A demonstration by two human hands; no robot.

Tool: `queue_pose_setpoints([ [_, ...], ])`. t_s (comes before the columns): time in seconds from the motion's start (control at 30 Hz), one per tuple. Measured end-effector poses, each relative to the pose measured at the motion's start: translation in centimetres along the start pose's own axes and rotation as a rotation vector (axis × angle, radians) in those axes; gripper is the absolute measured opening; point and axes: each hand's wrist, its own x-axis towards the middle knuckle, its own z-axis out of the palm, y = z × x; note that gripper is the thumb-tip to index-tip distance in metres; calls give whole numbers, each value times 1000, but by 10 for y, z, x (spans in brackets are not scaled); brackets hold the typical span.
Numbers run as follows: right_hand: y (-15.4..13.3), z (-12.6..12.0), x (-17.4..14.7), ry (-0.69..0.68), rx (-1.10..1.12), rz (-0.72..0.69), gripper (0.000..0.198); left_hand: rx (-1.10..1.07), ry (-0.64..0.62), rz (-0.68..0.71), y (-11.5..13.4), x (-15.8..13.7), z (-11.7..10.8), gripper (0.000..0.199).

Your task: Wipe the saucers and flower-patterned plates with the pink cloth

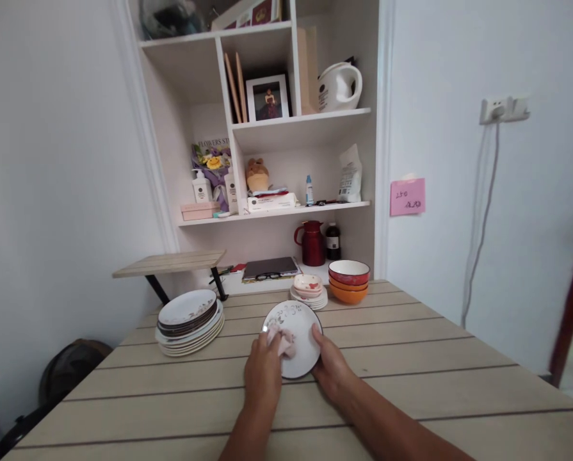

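Observation:
A white plate (303, 349) with a dark rim and a grey floral print is tilted up over the table. My right hand (331, 362) grips its right edge, thumb on the face and fingers behind. A crumpled pale pink cloth (286, 344) is pressed on the plate's left part by my left hand (263, 368), its fingers closed on it. To the left stands a stack of plates (187, 308), the upper ones dark-rimmed. Behind the held plate are small white dishes with pinkish bowls (308, 285) on top. Stacked red and orange bowls (349, 282) sit beside them.
The slatted wooden table (411, 365) meets a white shelf unit (300, 128) at the back. A small raised wooden stand (171, 261) is at the back left. A dark red jug (312, 244), a dark bottle (333, 242) and a closed laptop (271, 267) occupy the lowest shelf.

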Motion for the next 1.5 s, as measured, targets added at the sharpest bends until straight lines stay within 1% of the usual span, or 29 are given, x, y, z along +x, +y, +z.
queue_pose_setpoints([
  [0.03, 0, -1, -3, 3, -6, 5, 41, -12, 7, 40, 2, -1, 1, 53],
  [0.1, -1, -4, -7, 9, -23, 13, 38, -49, 27, 186, 10, -3, 4, 56],
  [0.17, -1, -4, -11, 12, -49, 11, 35, -77, 54, 339, 17, -4, 9, 52],
  [0.2, -1, -3, -13, 10, -68, 10, 34, -81, 66, 384, 19, -3, 11, 48],
  [0.23, -1, -2, -15, 6, -89, 12, 34, -80, 78, 401, 20, -3, 12, 45],
  [0.3, -1, 1, -19, -10, -134, 29, 37, -69, 105, 361, 17, 0, 12, 40],
  [0.47, 1, 6, -30, -72, -235, 89, 48, 3, 206, 117, -2, 4, -2, 36],
  [0.53, 1, 4, -30, -62, -256, 109, 53, 29, 224, 70, -5, 4, -6, 36],
  [0.6, -1, 0, -27, -19, -215, 140, 57, 46, 218, 73, -3, 3, -6, 35],
  [0.67, -5, -6, -22, 3, -125, 175, 59, 52, 199, 105, 0, 2, -4, 32],
  [0.73, -9, -11, -17, -25, -46, 192, 58, 46, 178, 154, 4, 0, 0, 29],
  [0.8, -12, -14, -15, -61, -12, 201, 55, 33, 164, 213, 7, -3, 5, 29],
  [0.93, -13, -14, -19, -130, -31, 214, 51, 11, 157, 347, 14, -8, 11, 36],
  [1.03, -9, -10, -24, -181, -72, 211, 46, 16, 168, 401, 18, -10, 11, 37],
  [1.1, -6, -8, -26, -200, -101, 200, 47, 40, 196, 366, 19, -10, 9, 38],
  [1.2, -4, -5, -28, -206, -134, 196, 54, 98, 259, 218, 14, -9, 3, 40],
  [1.27, -5, -5, -29, -173, -136, 205, 57, 134, 284, 139, 10, -7, 1, 39],
  [1.33, -7, -4, -29, -123, -118, 209, 57, 152, 289, 117, 6, -7, -1, 36],
  [1.4, -10, -5, -28, -84, -92, 217, 56, 153, 289, 131, 6, -8, 0, 34],
  [1.5, -12, -8, -24, -97, -30, 213, 56, 143, 289, 189, 9, -12, 3, 34],
])
